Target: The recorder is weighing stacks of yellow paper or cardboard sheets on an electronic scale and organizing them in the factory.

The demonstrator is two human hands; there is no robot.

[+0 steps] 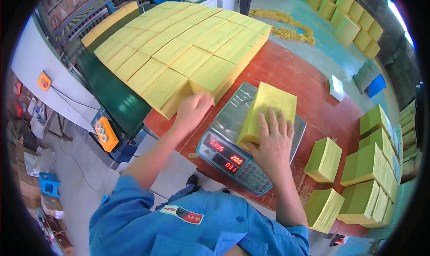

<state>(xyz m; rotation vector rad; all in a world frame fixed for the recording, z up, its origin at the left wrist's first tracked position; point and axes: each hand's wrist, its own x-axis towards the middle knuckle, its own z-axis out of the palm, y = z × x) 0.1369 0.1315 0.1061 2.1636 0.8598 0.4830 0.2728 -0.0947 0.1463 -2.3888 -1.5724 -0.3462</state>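
Note:
A tall block of stacked yellow paper [274, 101] stands on the metal pan of a digital weighing scale [233, 162], whose red display is lit. My right hand [272, 139] holds this block, fingers spread over its face and thumb at its lower near edge. My left hand [193, 110] is smeared by motion beside the near corner of a wide bed of similar yellow blocks [179, 49]. Its fingers look bent, but whether they touch a block I cannot tell. A notch shows in that bed's near edge, close to this hand.
The red tabletop [313, 90] carries several yellow blocks [367, 166] at the right and a small white box [336, 88]. A green conveyor belt [112, 94] and an orange button box [106, 133] lie left. Yellow stacks [347, 14] and a person [246, 0] are farther off.

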